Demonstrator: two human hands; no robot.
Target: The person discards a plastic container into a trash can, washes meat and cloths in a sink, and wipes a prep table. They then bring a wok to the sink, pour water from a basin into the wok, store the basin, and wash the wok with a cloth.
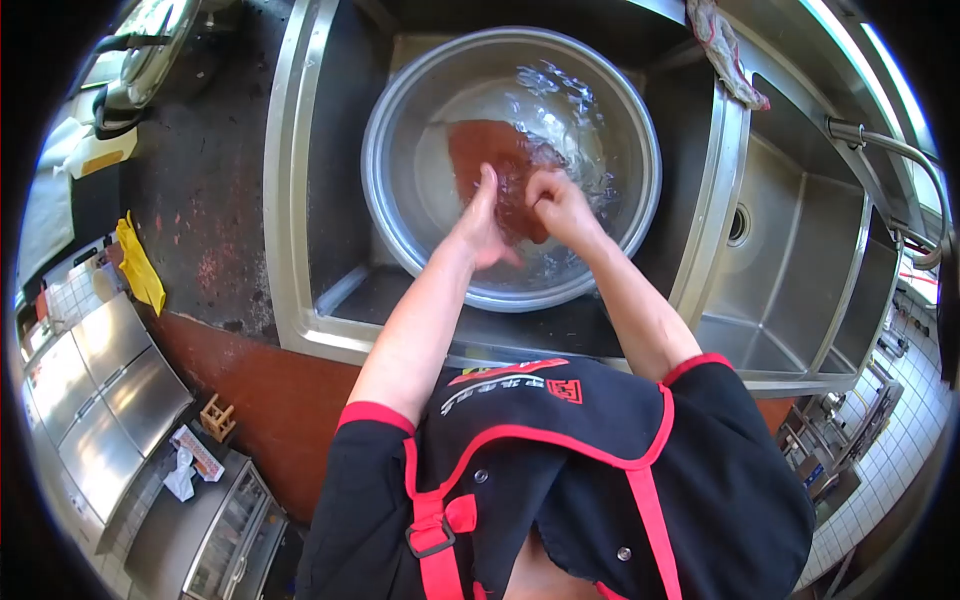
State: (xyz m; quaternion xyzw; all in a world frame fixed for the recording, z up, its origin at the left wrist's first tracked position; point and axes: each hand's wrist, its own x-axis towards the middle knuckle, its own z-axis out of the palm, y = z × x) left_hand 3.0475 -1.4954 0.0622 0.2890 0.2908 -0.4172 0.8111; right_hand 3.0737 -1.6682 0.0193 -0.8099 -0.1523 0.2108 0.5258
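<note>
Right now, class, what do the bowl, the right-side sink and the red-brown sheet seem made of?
Bowl: metal, probably aluminium or steel; dull silver, shiny rim.
Right-side sink: probably stainless steel; smooth grey, bright reflections.
Red-brown sheet: perhaps cloth; matte, but water blurs its texture.

Yellow cloth [140, 266] at left — reddish floor [270, 385] — metal pipe [850, 131] at right.

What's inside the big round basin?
Rippling water and a reddish-brown piece, with the open left hand and curled right hand over it. Covered: the floor of the basin beneath the piece, and whatever the hands block.
</note>
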